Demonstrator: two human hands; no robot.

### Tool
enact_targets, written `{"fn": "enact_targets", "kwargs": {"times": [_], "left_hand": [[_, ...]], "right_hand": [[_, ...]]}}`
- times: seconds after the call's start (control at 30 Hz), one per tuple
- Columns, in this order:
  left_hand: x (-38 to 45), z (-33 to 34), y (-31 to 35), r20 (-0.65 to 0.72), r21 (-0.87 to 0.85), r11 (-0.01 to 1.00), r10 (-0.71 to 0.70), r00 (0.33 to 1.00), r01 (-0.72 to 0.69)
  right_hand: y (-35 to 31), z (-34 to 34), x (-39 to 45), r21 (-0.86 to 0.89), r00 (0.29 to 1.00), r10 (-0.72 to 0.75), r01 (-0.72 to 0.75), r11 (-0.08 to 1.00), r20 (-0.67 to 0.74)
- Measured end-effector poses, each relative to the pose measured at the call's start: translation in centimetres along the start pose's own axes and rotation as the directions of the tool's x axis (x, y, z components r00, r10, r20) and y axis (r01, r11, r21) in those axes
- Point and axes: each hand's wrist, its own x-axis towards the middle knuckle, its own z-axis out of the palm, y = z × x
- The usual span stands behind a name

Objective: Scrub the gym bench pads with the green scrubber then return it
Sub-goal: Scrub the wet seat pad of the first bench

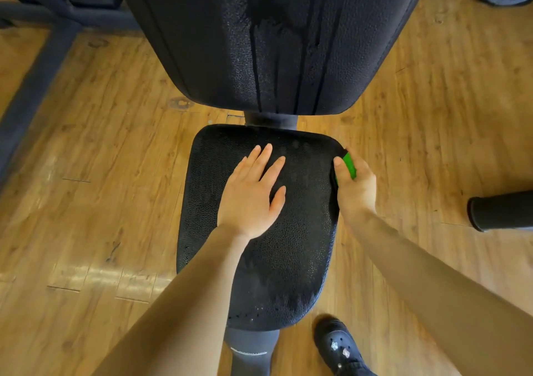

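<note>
Fingers (pixel 266 156) of the left hand (pixel 249 194) lie straight and spread, flat on the black seat pad (pixel 288 245), holding nothing. To their right, the right hand (pixel 356 186) curls its fingers round the green scrubber (pixel 349 164), pressed against the pad's right edge. Scrubbing the seat seems under way; next it likely needs firm strokes along that side. Above the fingers, the wet back pad (pixel 259 43) shows drip streaks.

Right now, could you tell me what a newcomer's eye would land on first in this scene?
Probably the green scrubber, the one bright spot, gripped by the right hand against the right edge of the black seat pad. Next, the left hand resting flat on that pad, and the wet streaks running down the back pad above.
</note>
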Motion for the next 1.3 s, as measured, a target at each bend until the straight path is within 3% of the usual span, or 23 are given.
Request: {"fn": "enact_targets", "kwargs": {"times": [0.23, 0.47, 0.6, 0.8, 1.1, 1.3], "left_hand": [[0.0, 0.3, -0.2, -0.036, -0.033, 0.999, 0.016, 0.999, -0.017], [0.0, 0.4, -0.2, 0.007, -0.005, 1.000, -0.017, 1.000, 0.017], [0.1, 0.4, -0.1, 0.013, 0.016, 1.000, -0.020, 1.000, 0.020], [0.1, 0.4, -0.1, 0.015, 0.015, 1.000, -0.018, 1.000, 0.018], [0.1, 0.5, -0.1, -0.056, -0.024, 1.000, 0.008, 0.998, -0.010], [-0.1, 0.3, 0.0, -0.076, 0.006, 1.000, 0.013, 0.997, -0.013]], "right_hand": [[2.8, -0.5, -5.8, 0.051, 1.000, -0.013, 0.014, 0.999, -0.017], [-1.4, 0.1, 0.4, 0.100, 0.993, 0.010, 0.001, 0.995, -0.115], [-1.8, 1.3, 2.2, -0.009, 0.999, -0.007, 0.006, 1.000, -0.043], [-0.8, 0.4, -0.2, -0.054, 1.000, -0.021, 0.020, 0.998, -0.020], [2.8, 0.4, -7.0, 0.014, 0.998, -0.025, 0.025, 1.000, -0.060], [4.0, 0.9, -7.2, 0.063, 0.997, -0.029, 0.033, 0.997, -0.071]]}}
